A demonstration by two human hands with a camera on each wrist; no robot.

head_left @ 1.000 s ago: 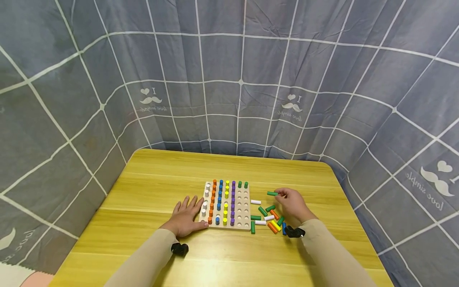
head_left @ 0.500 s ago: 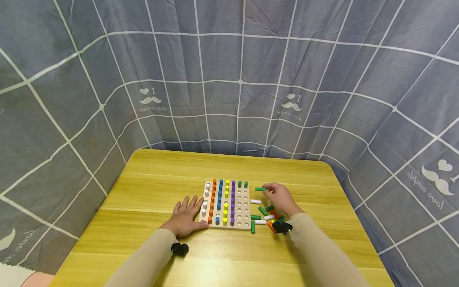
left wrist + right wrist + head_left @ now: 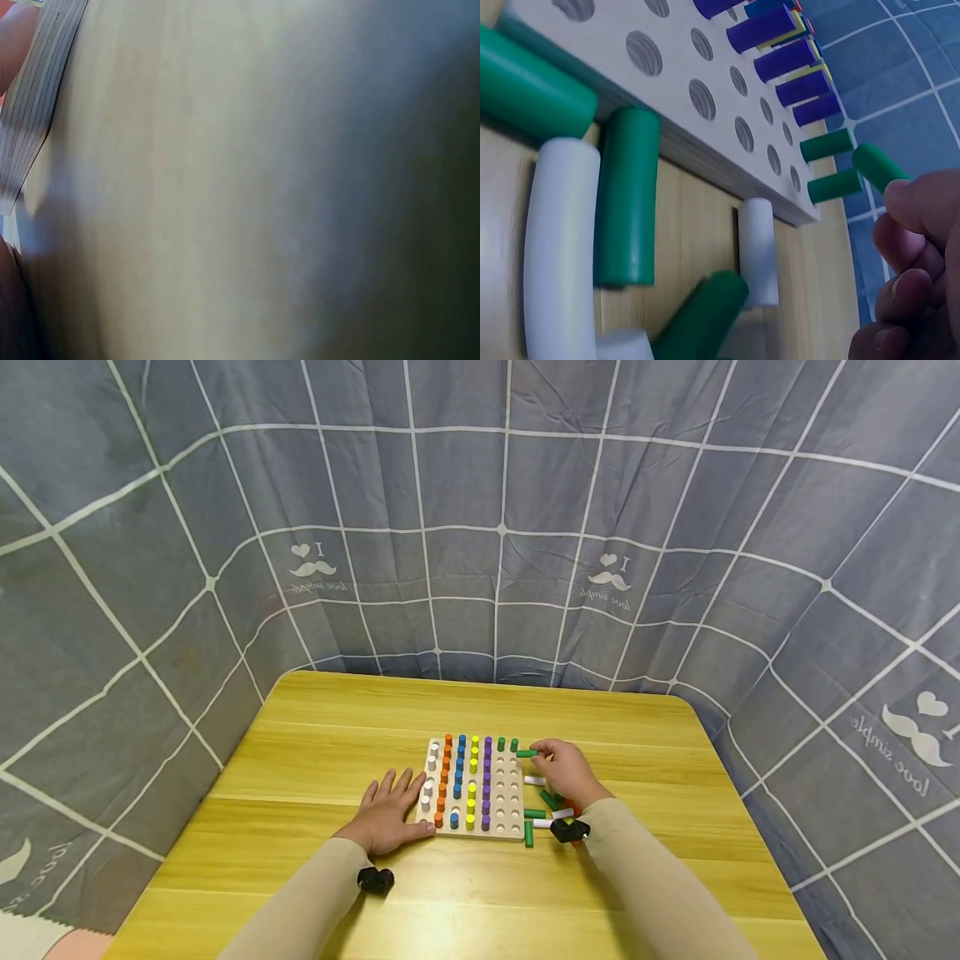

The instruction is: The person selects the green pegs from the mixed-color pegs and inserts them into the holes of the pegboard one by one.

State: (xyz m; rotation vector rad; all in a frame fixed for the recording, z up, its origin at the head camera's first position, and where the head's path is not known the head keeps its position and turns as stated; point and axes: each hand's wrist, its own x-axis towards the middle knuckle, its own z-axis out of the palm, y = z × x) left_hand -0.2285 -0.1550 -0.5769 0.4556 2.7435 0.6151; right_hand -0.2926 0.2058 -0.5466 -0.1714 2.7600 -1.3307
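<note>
A wooden pegboard (image 3: pixel 507 837) lies on the table, with rows of white, orange, blue, yellow and purple pegs standing in its holes. Two green pegs (image 3: pixel 507 744) stand at the far end of the right-hand columns; the other holes there are bare. My right hand (image 3: pixel 572 770) pinches a green peg (image 3: pixel 877 165) between thumb and finger, held tilted at the board's far right corner, close to the standing green ones. Spread flat, my left hand (image 3: pixel 384 817) rests at the board's left edge, thumb by its near corner. In the left wrist view only slivers of that hand show.
Loose pegs lie right of the board, among them a white peg (image 3: pixel 758 251) and a green peg (image 3: pixel 627 199); my right forearm covers part of the pile. The wooden table (image 3: pixel 337 710) is ringed by a grey checked curtain (image 3: pixel 465 568).
My right hand has carried the green peg leftward, from beside the loose pile to the board's far right corner. The left hand stays where it was.
</note>
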